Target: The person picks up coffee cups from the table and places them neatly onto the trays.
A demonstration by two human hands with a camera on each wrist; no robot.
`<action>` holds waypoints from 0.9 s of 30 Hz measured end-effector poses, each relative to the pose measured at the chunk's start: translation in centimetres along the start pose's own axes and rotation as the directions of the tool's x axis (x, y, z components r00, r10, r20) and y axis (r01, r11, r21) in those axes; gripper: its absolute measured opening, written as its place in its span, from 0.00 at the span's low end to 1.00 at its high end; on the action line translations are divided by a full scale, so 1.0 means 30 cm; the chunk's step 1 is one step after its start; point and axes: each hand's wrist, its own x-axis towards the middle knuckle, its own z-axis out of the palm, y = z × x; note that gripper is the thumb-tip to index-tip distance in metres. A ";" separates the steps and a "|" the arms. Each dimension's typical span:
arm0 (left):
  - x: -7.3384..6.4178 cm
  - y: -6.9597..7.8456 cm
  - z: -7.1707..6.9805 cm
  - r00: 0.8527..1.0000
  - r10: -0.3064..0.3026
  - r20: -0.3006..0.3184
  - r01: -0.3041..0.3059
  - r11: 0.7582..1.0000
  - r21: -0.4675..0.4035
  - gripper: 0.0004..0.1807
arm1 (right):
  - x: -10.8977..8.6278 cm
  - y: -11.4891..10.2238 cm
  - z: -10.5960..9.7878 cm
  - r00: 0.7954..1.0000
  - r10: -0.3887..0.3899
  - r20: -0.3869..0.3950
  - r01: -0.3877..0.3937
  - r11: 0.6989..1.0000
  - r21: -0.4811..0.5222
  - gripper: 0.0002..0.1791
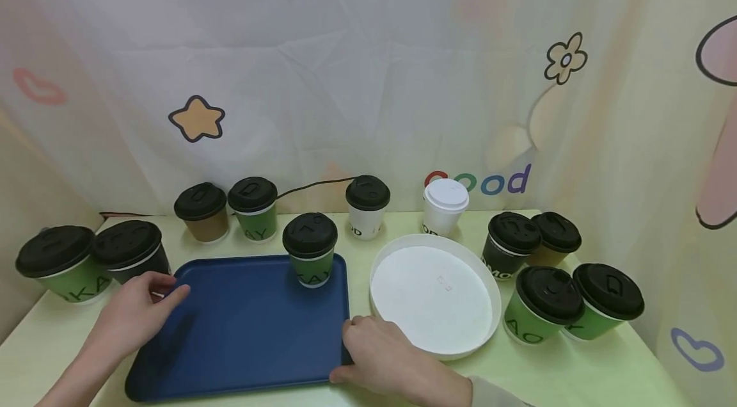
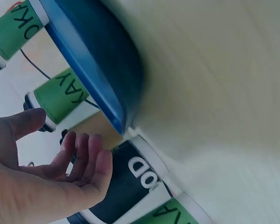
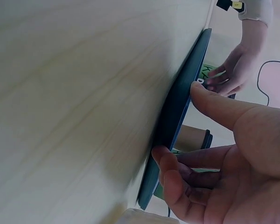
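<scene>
A dark blue tray (image 1: 242,324) lies on the table, with a green paper cup (image 1: 311,268) with black lid standing near its far right corner. My right hand (image 1: 382,352) grips the tray's near right corner; in the right wrist view the thumb and curled fingertips are against the tray's edge (image 3: 177,109). Beside the tray's left edge hovers my left hand (image 1: 141,308), its fingers loosely bent around nothing. Just beyond it stands a black paper cup (image 1: 138,269) with a black lid, seen behind the fingers in the left wrist view.
A round white shallow dish (image 1: 432,292) sits right of the tray. Lidded cups stand behind: brown (image 1: 208,226), green (image 1: 257,223), white with black lid (image 1: 365,221), white with white lid (image 1: 443,215). Several more crowd the right side. A green cup (image 1: 75,279) stands far left.
</scene>
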 end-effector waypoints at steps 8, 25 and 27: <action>-0.005 -0.055 -0.072 0.998 -0.064 0.010 0.063 0.994 0.088 0.32 | 0.001 0.001 0.005 1.000 -0.002 -0.005 0.002 1.000 -0.007 0.31; 0.004 -0.156 -0.102 0.988 -0.151 -0.013 0.151 0.985 0.084 0.35 | 0.000 0.002 0.008 1.000 0.000 -0.009 -0.001 1.000 -0.001 0.29; 0.007 -0.156 -0.096 0.985 -0.162 -0.054 0.165 0.985 0.052 0.34 | -0.002 0.000 0.008 1.000 0.000 -0.014 0.000 1.000 -0.004 0.29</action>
